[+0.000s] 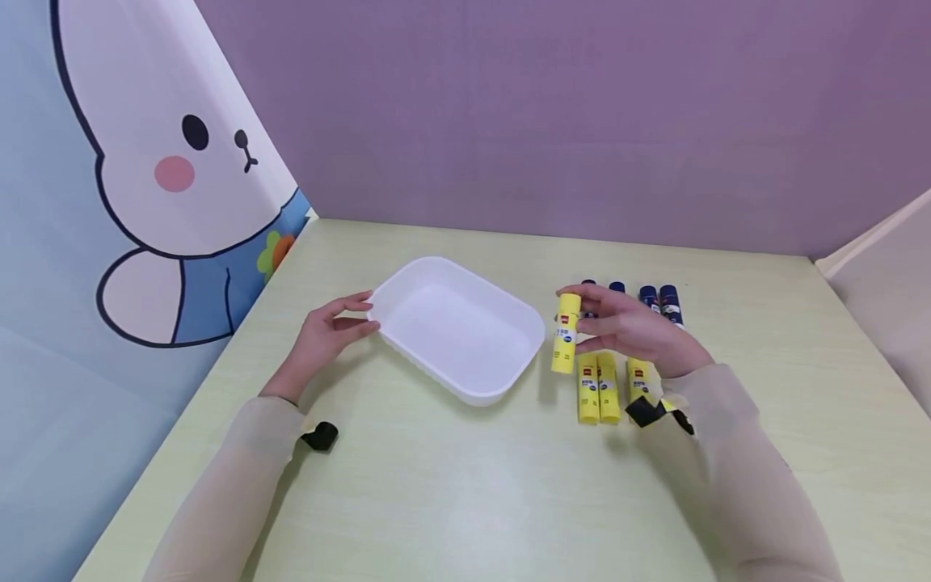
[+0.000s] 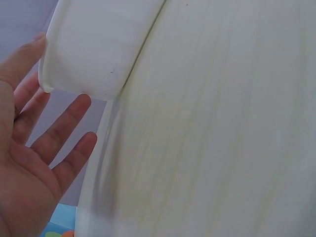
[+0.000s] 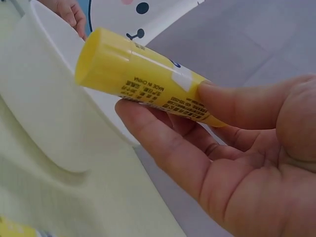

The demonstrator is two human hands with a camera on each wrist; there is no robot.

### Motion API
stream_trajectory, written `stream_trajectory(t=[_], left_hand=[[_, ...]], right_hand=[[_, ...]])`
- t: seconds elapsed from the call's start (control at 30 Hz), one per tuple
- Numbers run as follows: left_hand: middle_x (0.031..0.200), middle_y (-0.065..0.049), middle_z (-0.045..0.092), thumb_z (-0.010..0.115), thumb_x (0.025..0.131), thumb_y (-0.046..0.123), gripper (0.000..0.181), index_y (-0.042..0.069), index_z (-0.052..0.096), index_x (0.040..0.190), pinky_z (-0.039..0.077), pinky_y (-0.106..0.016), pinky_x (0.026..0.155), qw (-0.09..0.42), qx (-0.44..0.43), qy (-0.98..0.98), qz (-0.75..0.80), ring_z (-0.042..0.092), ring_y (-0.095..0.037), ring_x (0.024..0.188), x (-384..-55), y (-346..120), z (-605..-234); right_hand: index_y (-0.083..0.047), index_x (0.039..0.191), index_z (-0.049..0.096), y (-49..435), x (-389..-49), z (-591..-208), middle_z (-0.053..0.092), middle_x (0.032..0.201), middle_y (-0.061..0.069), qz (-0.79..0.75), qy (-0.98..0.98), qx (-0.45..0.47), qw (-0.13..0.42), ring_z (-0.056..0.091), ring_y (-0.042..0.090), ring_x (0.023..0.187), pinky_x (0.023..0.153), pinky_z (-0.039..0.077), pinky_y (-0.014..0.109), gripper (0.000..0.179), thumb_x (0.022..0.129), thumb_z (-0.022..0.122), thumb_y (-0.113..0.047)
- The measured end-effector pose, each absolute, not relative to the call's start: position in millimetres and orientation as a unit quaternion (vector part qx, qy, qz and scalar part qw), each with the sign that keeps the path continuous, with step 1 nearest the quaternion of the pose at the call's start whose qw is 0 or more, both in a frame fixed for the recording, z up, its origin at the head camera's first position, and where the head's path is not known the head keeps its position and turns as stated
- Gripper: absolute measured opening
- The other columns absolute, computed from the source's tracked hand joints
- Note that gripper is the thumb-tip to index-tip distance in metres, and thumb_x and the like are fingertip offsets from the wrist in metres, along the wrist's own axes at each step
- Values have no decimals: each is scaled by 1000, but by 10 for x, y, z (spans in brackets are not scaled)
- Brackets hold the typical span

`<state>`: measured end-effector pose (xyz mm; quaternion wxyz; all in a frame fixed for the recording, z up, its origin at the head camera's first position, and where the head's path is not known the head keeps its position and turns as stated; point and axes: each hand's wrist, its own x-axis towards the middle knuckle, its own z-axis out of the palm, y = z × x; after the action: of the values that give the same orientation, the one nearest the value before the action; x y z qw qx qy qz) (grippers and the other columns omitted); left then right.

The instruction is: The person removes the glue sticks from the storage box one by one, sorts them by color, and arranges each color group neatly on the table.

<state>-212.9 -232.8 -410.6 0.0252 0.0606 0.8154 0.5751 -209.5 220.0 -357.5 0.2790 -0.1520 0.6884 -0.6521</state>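
Observation:
My right hand (image 1: 629, 327) holds a yellow glue stick (image 1: 565, 333) between thumb and fingers, raised just right of a white plastic basin (image 1: 502, 368). In the right wrist view the glue stick (image 3: 148, 74) lies tilted across the fingers, its printed label showing. At the basin's left corner, my left hand (image 1: 330, 335) pinches the rim with thumb and fingertips. The left wrist view shows that hand (image 2: 39, 133) with two fingers spread apart below the basin (image 2: 98, 49). Nothing is visible inside the basin.
Beneath the right forearm, more yellow glue sticks (image 1: 599, 392) lie on the pale table (image 1: 451, 493). Behind the right hand are several dark-blue-capped tubes (image 1: 671, 303), partly hidden. A purple backdrop (image 1: 553, 121) stands behind the table, and a cartoon-printed cloth (image 1: 167, 307) hangs at left.

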Motion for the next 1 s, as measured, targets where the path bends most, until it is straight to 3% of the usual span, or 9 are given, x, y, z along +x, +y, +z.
stream_trajectory(t=[0.17, 0.7, 1.0], left_hand=[[150, -5, 48, 75, 91, 17, 39, -1, 64, 123, 54, -17, 84, 24, 60, 816, 575, 67, -4, 94, -2133, -2343, -4115], [151, -4, 48, 75, 91, 19, 40, 0, 64, 123, 53, -18, 85, 28, 62, 815, 575, 67, -10, 98, -2122, -2368, -4115], [151, -3, 47, 75, 91, 21, 40, 1, 64, 125, 53, -18, 86, 31, 58, 822, 565, 67, -17, 104, -2140, -2359, -4122]], right_hand=[[-2, 149, 32, 2310, -2034, -3604, 49, 124, 13, -654, 687, -158, 276, 60, 21, 107, 88, 57, 38, 53, 99, 45, 8], [-23, 138, 48, 2701, -1899, -3713, 50, 126, 7, -666, 676, -157, 273, 60, 17, 108, 89, 57, 37, 48, 100, 50, 5], [-23, 136, 52, 2936, -1824, -3788, 54, 123, 4, -679, 655, -176, 280, 62, 18, 107, 87, 58, 36, 50, 99, 47, 10]])
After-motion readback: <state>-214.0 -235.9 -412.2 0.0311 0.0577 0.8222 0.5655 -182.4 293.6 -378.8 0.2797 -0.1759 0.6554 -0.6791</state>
